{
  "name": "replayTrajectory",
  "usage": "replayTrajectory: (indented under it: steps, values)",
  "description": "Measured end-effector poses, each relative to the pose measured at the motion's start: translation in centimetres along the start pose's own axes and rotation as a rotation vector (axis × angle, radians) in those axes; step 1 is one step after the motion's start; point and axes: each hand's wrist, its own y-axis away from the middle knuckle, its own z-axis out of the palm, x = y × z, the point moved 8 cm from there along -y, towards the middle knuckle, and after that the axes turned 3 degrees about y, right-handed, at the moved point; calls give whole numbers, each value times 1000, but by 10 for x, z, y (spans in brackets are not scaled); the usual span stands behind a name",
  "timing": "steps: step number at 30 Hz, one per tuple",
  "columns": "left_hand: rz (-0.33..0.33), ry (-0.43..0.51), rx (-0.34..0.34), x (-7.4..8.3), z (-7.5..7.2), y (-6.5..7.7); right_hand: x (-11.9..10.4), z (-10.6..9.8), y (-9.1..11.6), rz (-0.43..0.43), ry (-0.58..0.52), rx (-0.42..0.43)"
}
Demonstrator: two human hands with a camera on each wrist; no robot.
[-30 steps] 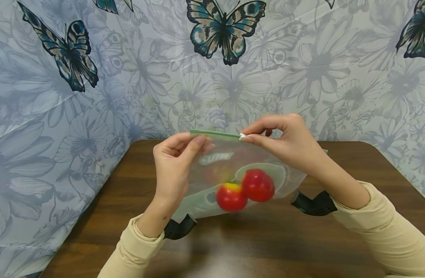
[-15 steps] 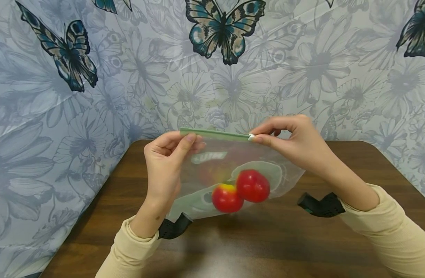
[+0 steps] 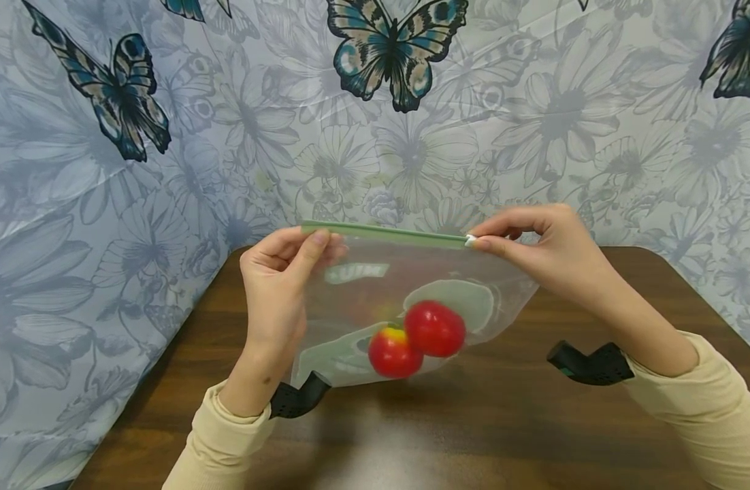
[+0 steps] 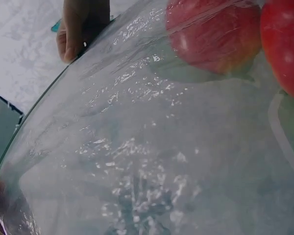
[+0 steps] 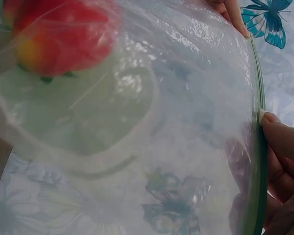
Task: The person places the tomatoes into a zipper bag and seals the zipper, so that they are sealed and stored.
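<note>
A clear zip bag (image 3: 350, 316) with a green zip strip (image 3: 387, 233) hangs between the hands. Two red tomato-like fruits (image 3: 435, 329) show low in the bag, near pale green printed shapes; fainter red patches lie behind. At the strip's left end, the left hand (image 3: 277, 272) pinches the bag's top corner between thumb and fingers. The right hand (image 3: 540, 245) pinches the small white slider (image 3: 470, 240) on the strip. In the right wrist view the slider (image 5: 262, 116) sits under the right thumb (image 5: 284, 137). The bag's right part partly hides behind the right hand.
A dark brown wooden table (image 3: 448, 429) lies below the bag. Behind it hangs a pale floral cloth with butterflies (image 3: 395, 54). Black wrist cameras (image 3: 589, 364) sit at both cream sleeves (image 3: 699, 408).
The right hand has moved right with the slider along the zip strip. The left hand has shifted left with the bag corner, and more of the strip shows between the hands.
</note>
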Motion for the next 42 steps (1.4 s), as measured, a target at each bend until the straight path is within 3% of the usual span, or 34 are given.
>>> replayTrajectory:
  steps: [11, 19, 35, 42]
  values:
    - [23, 70, 22, 5, -12, -1, 11, -10, 4, 41, 38, -19]
    - [34, 58, 32, 8, -19, -4, 20, -17, 11, 84, 70, -6]
    - [42, 84, 85, 12, -37, -5, 30, -33, 22, 87, 133, 39]
    - [21, 67, 79, 12, -36, -5, 29, -40, 24, 105, 120, 53]
